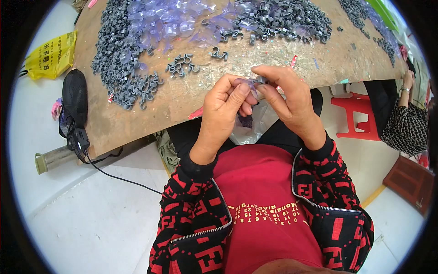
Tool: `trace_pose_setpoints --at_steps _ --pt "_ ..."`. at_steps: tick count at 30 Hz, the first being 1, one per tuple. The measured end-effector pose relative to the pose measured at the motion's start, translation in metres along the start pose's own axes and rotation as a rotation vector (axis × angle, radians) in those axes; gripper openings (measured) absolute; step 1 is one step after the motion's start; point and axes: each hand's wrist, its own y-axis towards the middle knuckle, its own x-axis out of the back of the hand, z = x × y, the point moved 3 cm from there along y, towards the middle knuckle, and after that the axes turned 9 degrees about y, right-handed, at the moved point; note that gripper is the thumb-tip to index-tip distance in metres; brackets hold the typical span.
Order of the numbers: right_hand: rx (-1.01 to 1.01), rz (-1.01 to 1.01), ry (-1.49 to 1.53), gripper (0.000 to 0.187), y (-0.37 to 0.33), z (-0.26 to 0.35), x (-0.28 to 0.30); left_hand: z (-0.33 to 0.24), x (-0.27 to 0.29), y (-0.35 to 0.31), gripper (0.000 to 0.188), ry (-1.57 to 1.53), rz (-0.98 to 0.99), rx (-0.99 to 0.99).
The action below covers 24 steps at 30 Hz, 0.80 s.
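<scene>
My left hand (224,107) and my right hand (286,98) meet above the near edge of a worn brown board (182,98). Between their fingertips they pinch a small clear suction cup (248,83) and a grey plastic clip (260,81). Both hands have fingers closed on these small parts. Farther out on the board lie heaps of grey clips (119,59), a few loose clips (181,64) and a pile of clear purple-tinted suction cups (169,20). A clear plastic bag (248,128) hangs below the hands at my lap.
A yellow plastic bag (51,55) lies on the pale floor at the left, beside a black pouch (74,98) with a cable and a greenish bottle (52,160). A red plastic stool (356,114) stands at the right. Another person (406,123) sits at the far right.
</scene>
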Motion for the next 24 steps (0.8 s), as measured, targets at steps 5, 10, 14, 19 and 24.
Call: trace_pose_setpoints --at_steps 5,10,14,19,24 --pt "-0.054 0.097 0.065 0.027 0.001 -0.002 0.004 0.001 -0.002 -0.001 0.017 -0.15 0.051 0.043" --pt "-0.295 0.043 0.416 0.023 -0.002 -0.002 -0.001 -0.004 -0.001 -0.003 0.016 0.016 0.042 -0.019" --pt "-0.269 0.042 0.362 0.022 -0.004 -0.006 -0.004 -0.013 -0.001 -0.006 0.016 0.18 0.008 -0.08" --pt "0.214 0.156 -0.032 0.03 0.006 -0.002 0.006 -0.02 0.005 -0.005 0.016 0.304 0.057 -0.063" --pt "0.486 0.335 -0.123 0.031 0.014 -0.001 0.014 -0.022 0.015 0.006 0.019 0.109 0.34 0.193"
